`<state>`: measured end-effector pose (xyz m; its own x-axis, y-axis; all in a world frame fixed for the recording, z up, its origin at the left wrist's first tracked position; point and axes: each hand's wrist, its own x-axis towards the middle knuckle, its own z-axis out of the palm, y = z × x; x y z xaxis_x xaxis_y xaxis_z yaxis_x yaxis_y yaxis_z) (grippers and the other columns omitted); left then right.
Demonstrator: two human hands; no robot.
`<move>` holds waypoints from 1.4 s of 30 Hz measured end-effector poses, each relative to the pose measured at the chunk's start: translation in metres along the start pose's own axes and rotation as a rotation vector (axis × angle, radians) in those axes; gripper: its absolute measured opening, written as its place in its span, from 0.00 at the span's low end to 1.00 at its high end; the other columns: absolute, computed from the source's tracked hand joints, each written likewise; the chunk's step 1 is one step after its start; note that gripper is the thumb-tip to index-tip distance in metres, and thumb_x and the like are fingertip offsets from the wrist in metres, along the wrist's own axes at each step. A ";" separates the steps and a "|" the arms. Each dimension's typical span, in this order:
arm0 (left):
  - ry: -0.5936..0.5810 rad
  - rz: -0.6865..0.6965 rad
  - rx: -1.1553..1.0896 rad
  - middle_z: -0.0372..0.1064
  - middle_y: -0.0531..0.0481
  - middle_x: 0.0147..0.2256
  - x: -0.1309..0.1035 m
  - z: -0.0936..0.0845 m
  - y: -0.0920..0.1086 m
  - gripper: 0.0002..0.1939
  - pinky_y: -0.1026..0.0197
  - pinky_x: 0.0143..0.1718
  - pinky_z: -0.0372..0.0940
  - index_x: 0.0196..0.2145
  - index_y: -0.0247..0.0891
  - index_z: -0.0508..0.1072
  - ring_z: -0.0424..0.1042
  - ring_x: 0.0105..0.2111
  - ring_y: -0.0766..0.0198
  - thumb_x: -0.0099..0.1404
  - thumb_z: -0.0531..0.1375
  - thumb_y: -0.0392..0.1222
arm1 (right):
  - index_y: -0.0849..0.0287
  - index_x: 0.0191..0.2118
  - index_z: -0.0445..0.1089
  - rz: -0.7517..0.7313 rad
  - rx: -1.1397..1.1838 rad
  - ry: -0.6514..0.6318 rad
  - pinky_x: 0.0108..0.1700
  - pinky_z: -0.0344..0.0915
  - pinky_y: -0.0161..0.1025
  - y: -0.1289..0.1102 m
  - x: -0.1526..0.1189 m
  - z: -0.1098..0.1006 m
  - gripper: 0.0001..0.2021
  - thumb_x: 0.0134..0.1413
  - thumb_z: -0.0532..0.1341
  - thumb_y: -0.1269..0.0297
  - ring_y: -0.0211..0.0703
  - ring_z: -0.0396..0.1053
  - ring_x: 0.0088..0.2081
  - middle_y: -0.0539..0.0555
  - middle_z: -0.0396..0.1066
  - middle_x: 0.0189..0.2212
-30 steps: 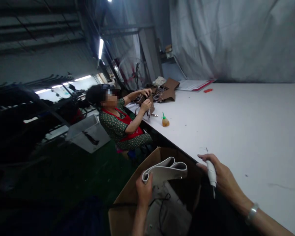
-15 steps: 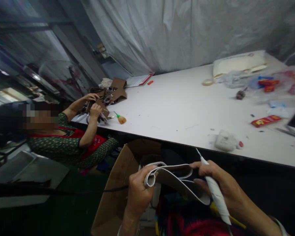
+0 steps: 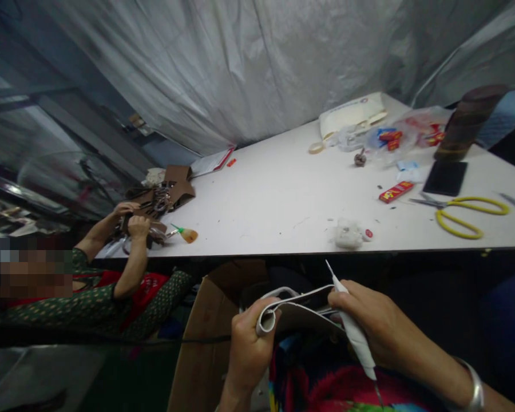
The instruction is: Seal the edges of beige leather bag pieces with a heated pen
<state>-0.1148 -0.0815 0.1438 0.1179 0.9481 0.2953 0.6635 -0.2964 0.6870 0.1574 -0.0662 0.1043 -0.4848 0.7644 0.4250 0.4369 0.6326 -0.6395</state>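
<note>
My left hand [image 3: 249, 343] is closed around a white flexible sheet [image 3: 298, 298], whose near edge curls into a small open roll beside my thumb. The sheet bends away in a loop toward my right hand [image 3: 369, 315]. That hand grips a pointed tool with a white wrapped handle [image 3: 357, 337]; its thin metal tip points up and away, and a thin end hangs below. My right fingers are also at the far end of the sheet, partly hidden, so I cannot tell how firmly they hold it. Both hands are above my lap, in front of the table.
Before me runs a white table [image 3: 257, 212] with yellow-handled scissors [image 3: 459, 232], a phone [image 3: 446, 177], a red box [image 3: 396, 191], a white bottle [image 3: 347, 233] and a dark tumbler [image 3: 470, 123]. A cardboard box [image 3: 197, 343] stands below. At left a co-worker [image 3: 124, 286] handles brown pieces.
My view has swung to the right, showing the scissors, phone and tumbler more fully. My right hand has come nearer my left with the tool, and the sheet's hanging loop shows less.
</note>
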 end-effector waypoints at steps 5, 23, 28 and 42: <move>0.035 -0.065 -0.041 0.83 0.46 0.38 -0.008 0.003 -0.006 0.11 0.63 0.40 0.76 0.42 0.39 0.85 0.83 0.37 0.55 0.71 0.63 0.45 | 0.54 0.49 0.66 0.086 0.072 0.061 0.39 0.66 0.37 0.017 -0.012 0.007 0.15 0.60 0.54 0.77 0.45 0.68 0.37 0.54 0.69 0.39; -0.109 -0.064 -0.167 0.84 0.45 0.38 -0.047 -0.027 -0.039 0.11 0.58 0.40 0.79 0.40 0.43 0.86 0.84 0.37 0.51 0.70 0.65 0.50 | 0.53 0.39 0.65 0.563 0.443 0.196 0.37 0.70 0.39 0.051 -0.020 0.019 0.03 0.58 0.59 0.64 0.45 0.74 0.33 0.51 0.78 0.35; -0.015 -0.169 -0.196 0.84 0.45 0.38 -0.049 -0.027 -0.040 0.14 0.57 0.40 0.78 0.38 0.43 0.86 0.83 0.37 0.51 0.69 0.65 0.54 | 0.54 0.42 0.66 0.505 0.445 0.090 0.38 0.70 0.38 0.047 -0.022 0.013 0.04 0.62 0.58 0.64 0.45 0.75 0.35 0.52 0.78 0.38; -0.084 -0.137 -0.174 0.84 0.43 0.36 -0.042 -0.030 -0.043 0.15 0.57 0.39 0.79 0.38 0.42 0.87 0.84 0.36 0.50 0.69 0.66 0.54 | 0.54 0.43 0.74 0.374 0.298 -0.080 0.38 0.70 0.38 0.048 -0.017 -0.004 0.07 0.63 0.66 0.60 0.45 0.72 0.35 0.53 0.73 0.38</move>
<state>-0.1702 -0.1115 0.1213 0.1013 0.9849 0.1405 0.5411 -0.1731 0.8230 0.1893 -0.0483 0.0687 -0.3981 0.9132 0.0876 0.3617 0.2440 -0.8998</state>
